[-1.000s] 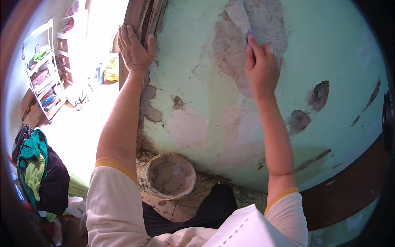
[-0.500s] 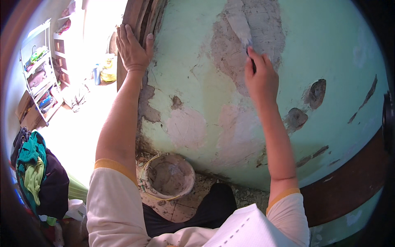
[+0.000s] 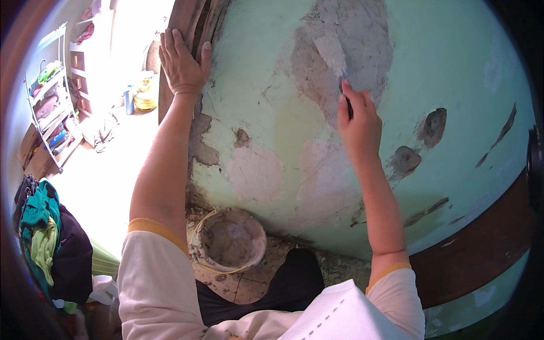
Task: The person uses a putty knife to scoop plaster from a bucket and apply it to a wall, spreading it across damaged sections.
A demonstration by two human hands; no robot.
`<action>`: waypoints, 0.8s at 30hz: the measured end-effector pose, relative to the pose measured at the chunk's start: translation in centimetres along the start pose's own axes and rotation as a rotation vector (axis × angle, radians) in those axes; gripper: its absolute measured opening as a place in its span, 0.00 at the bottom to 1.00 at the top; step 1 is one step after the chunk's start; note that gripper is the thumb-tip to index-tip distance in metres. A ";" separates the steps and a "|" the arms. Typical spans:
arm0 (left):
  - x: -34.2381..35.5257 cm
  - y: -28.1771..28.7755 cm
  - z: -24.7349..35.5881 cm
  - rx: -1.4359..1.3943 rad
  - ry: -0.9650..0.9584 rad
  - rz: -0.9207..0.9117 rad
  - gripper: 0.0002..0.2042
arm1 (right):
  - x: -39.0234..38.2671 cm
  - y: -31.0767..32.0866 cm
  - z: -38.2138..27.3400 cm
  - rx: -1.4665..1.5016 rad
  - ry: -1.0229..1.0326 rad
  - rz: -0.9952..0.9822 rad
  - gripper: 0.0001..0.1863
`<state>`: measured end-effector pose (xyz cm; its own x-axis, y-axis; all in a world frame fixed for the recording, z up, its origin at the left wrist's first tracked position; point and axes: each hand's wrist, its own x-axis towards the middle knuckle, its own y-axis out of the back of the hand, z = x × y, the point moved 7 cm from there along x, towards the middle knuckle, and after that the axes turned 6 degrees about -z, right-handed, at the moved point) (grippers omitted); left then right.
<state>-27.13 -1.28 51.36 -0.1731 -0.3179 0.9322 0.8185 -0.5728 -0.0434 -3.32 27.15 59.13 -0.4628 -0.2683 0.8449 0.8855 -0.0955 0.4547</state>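
Observation:
My right hand (image 3: 361, 122) is closed round the dark handle of a putty knife (image 3: 330, 52). Its pale, plaster-smeared blade lies against a large rough grey patch (image 3: 368, 42) on the mint-green wall (image 3: 442, 51). Leaning on the brown wooden door frame (image 3: 190, 22), my left hand (image 3: 182, 62) rests flat with its fingers stretched and the thumb apart. Below both arms stands a round bucket (image 3: 259, 245) with a yellow handle and grey-white plaster inside.
Smaller holes (image 3: 435, 127) and scrapes mark the wall at the right. Debris lies on the tiled floor (image 3: 246, 289). At the left are a bright doorway, a white shelf rack (image 3: 42, 113), a yellow container (image 3: 146, 96) and a heap of clothes (image 3: 68, 243). A dark brown band (image 3: 470, 255) curves along the lower right.
My right hand has drawn the putty knife slightly down along the grey patch. My left hand keeps its place on the door frame.

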 end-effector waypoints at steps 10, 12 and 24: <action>0.1 0.1 0.1 0.014 0.005 0.016 0.40 | 7.5 0.1 -0.8 -0.157 0.199 0.144 0.18; -0.1 0.2 -0.1 0.007 -0.004 0.013 0.41 | 5.2 -1.2 -0.3 -0.183 0.105 0.012 0.18; -0.1 -0.1 -0.1 0.044 0.033 -0.016 0.40 | 9.1 1.0 1.6 -0.112 0.124 0.197 0.17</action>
<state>-27.25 -1.32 51.24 -0.2034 -0.3340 0.9204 0.8388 -0.5443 -0.0122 -6.72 26.12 67.75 -0.2783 -0.4072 0.8699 0.9604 -0.1330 0.2450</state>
